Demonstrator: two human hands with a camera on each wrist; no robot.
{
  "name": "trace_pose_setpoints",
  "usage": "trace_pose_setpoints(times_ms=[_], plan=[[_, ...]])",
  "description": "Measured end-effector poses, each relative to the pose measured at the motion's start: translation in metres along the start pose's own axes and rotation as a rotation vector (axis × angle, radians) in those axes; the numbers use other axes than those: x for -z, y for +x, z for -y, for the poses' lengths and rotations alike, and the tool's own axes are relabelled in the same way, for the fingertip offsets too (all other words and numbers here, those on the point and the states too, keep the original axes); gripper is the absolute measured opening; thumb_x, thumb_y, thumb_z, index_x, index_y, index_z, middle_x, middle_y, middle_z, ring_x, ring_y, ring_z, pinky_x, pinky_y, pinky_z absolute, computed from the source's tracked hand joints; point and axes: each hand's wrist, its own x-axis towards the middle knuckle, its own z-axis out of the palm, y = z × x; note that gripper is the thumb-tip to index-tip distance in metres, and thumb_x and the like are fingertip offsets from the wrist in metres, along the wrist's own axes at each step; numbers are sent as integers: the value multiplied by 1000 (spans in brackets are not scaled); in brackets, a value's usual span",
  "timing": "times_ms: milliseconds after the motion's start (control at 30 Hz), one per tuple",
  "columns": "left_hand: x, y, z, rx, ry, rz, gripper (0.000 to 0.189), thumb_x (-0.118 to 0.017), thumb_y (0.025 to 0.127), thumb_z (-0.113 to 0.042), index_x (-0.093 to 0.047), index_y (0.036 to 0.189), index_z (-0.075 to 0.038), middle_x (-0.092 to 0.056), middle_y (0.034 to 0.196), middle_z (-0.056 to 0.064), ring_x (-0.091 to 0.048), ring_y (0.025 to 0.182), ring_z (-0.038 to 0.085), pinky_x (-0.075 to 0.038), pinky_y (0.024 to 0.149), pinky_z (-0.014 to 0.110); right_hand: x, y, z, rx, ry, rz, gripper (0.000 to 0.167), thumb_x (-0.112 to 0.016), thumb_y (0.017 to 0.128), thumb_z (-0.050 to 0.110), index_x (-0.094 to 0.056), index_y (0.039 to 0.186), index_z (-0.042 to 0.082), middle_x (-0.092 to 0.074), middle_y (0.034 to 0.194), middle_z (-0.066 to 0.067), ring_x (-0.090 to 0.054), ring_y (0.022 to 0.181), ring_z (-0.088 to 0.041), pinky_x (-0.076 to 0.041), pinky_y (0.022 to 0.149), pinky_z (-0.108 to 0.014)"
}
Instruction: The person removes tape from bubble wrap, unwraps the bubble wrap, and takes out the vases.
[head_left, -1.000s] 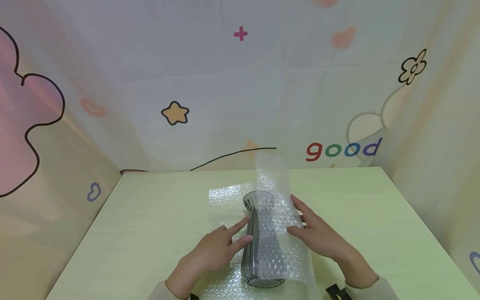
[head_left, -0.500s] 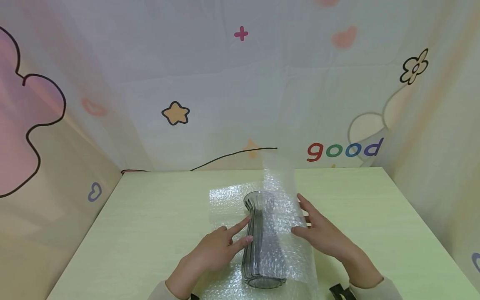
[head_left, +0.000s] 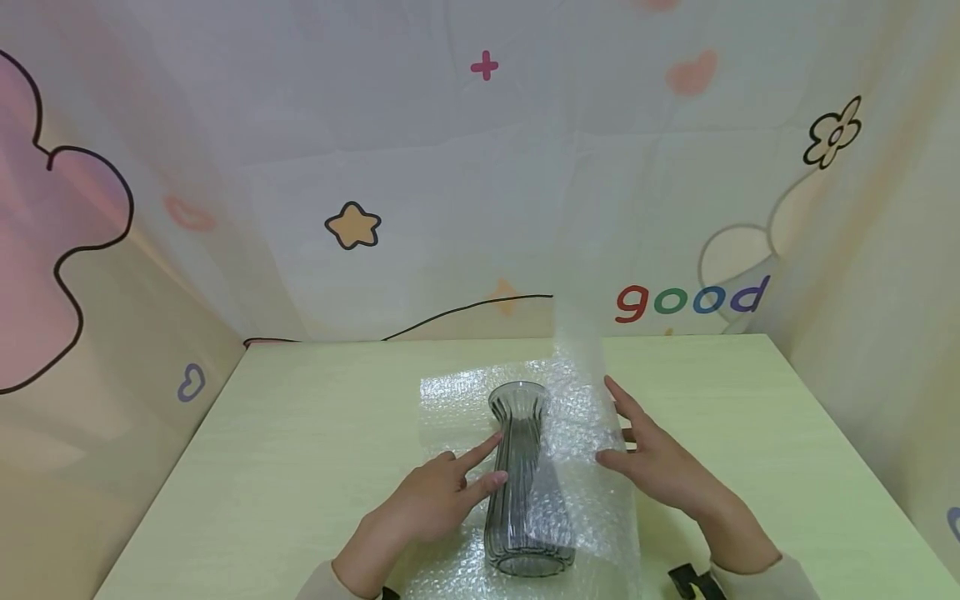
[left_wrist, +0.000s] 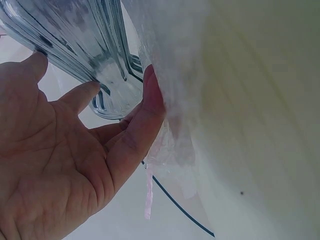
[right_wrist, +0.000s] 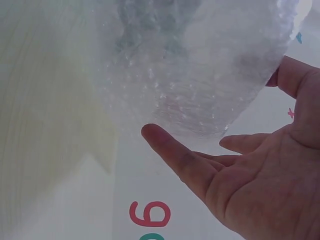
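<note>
A ribbed grey glass vase [head_left: 517,483] lies on its side on bubble wrap [head_left: 457,400], flared rim away from me and base toward me. My left hand [head_left: 431,496] rests index finger and thumb, spread, on the vase's left side. In the left wrist view the lowest finger [left_wrist: 152,100] reaches down beside the wrap. A raised sheet of wrap stands along the vase's right side and overlaps its lower right part. My right hand [head_left: 656,467] is at the sheet's outer right edge, fingers loosely spread. Its fingertips [right_wrist: 152,131] touch the wrap in the right wrist view.
A pale green table [head_left: 300,467] carries everything, and its back edge meets a printed cloth backdrop [head_left: 450,167]. Cloth walls also close in on both sides. The wrap extends below the vase toward the near side of the table.
My right hand and the raised sheet of bubble wrap have moved right, uncovering more of the vase. My left hand and the vase stay in place.
</note>
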Motion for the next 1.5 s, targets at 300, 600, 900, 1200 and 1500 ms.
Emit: trace_pose_setpoints(times_ms=[300, 600, 900, 1200, 1500], plan=[[0, -1, -2, 14, 1, -4, 67, -32, 98, -78, -22, 160, -54, -62, 135, 27, -69, 113, 38, -52, 99, 61, 9, -3, -2, -2, -61, -10, 89, -67, 99, 19, -11, 168, 31, -4, 173, -19, -35, 146, -57, -53, 101, -60], [-1, 0, -1, 16, 6, -9, 67, -32, 98, -79, -22, 160, -54, -61, 135, 29, -69, 112, 40, -52, 98, 61, 16, -7, -2, -57, -140, -13, 87, -67, 100, 35, -14, 168, 21, -9, 171, -25, -32, 147, -57, -48, 104, -66], [-1, -2, -2, 22, -6, -10, 68, -31, 98, -79, -23, 160, -53, -56, 145, 31, -59, 130, 49, -48, 103, 66, 23, -7, 1, -134, -183, -48, 94, -65, 98, 55, -14, 168, 16, -15, 171, -24, -35, 148, -51, -48, 105, -66], [0, -1, -1, 18, -6, -7, 67, -32, 98, -78, -23, 160, -53, -62, 142, 25, -51, 139, 49, -46, 106, 68, 28, -11, 1, -155, -170, -41, 94, -55, 101, 62, -12, 168, 14, -29, 165, -27, -43, 144, -50, -47, 105, -66], [0, -2, -1, 24, -4, -1, 67, -31, 98, -78, -22, 160, -54, -72, 128, 18, -48, 143, 48, -44, 108, 68, 32, -14, 1, -146, -174, -46, 91, -50, 103, 62, -11, 168, 12, -26, 168, -24, -44, 144, -47, -44, 107, -67]])
